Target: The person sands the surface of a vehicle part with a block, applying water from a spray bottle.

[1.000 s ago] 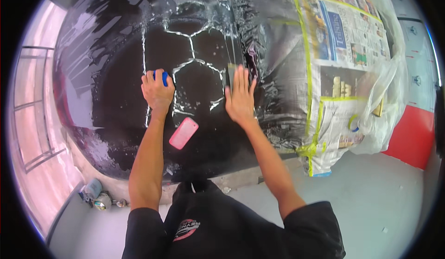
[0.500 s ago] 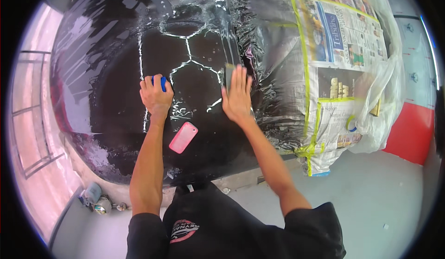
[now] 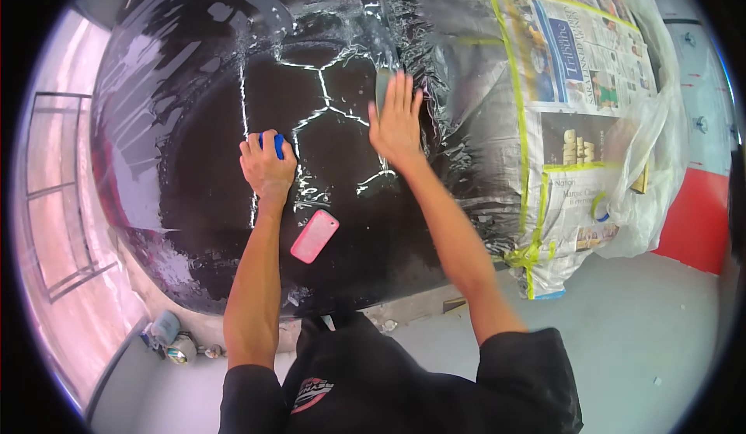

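A wet, glossy dark car panel (image 3: 202, 162) lies under both hands, with white lines of water or suds across it. My left hand (image 3: 268, 171) is closed around a small blue block or sponge (image 3: 279, 146), pressed onto the panel at the left; its exact kind is mostly hidden. Farther right, my right hand (image 3: 398, 127) lies flat, fingers stretched out. Beneath its fingertips shows the edge of a thin greyish sheet (image 3: 381, 84), perhaps sandpaper. Between my forearms a pink phone-shaped case (image 3: 315, 237) rests on the panel.
Crinkled plastic film (image 3: 474, 115), yellow-green masking tape (image 3: 522, 170) and newspaper (image 3: 594, 61) cover the area to the right. A tape roll (image 3: 600, 208) hangs there. Small containers (image 3: 165, 328) stand on the floor at lower left, near a barred window (image 3: 61, 189).
My right hand has slid away from me along the panel, with the greyish sheet under its fingers. My left hand keeps the blue block in nearly the same spot. The view has shifted slightly.
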The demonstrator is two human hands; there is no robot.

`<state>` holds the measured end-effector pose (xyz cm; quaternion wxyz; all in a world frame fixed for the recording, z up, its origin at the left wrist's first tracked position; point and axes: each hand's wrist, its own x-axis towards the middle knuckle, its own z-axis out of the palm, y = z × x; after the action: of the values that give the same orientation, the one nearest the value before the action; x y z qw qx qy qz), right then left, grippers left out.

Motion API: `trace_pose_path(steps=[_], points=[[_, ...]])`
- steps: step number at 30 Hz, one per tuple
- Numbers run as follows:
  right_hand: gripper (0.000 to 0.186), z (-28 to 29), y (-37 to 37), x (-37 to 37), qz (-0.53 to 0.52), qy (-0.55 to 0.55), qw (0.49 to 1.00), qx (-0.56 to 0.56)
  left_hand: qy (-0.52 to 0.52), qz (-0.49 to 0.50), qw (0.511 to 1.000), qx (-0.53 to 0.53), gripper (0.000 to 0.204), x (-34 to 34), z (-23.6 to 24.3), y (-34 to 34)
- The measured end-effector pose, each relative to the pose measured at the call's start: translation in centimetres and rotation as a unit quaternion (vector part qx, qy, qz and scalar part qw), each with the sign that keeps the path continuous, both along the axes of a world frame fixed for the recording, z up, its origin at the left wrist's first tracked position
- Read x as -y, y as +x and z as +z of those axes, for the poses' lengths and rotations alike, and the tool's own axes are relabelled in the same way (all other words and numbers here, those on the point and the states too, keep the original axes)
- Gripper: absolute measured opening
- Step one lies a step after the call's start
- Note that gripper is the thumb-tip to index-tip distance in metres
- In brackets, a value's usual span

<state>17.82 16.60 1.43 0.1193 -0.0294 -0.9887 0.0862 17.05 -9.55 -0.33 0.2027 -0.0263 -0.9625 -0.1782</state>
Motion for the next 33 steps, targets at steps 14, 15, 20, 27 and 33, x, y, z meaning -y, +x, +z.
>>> trace_pose_path(steps=[14,15,20,27,33], points=[[0.072,-0.1,-0.8,-1.2,-0.008,0.014,1.000,-0.010,0.011,-0.015,1.000,0.006,0.022,-0.3,-0.6,0.6],[0.072,0.2,-4.4,-2.9,-0.012,0.015,1.000,-0.014,0.024,-0.027,0.999,0.001,0.022,-1.3,-0.8,0.4],[0.072,-1.1,-1.4,-1.1,0.019,0.014,0.999,0.026,-0.004,-0.013,1.000,0.016,0.023,0.7,-1.6,0.9],[0.072,1.2,4.3,-0.2,0.025,-0.003,1.000,0.017,0.001,0.002,1.000,0.008,0.022,0.8,-0.2,0.4],[0.069,0.1,-0.9,-2.6,0.022,0.020,1.000,0.004,0.014,-0.018,1.000,0.000,0.022,-0.6,-1.1,0.7]])
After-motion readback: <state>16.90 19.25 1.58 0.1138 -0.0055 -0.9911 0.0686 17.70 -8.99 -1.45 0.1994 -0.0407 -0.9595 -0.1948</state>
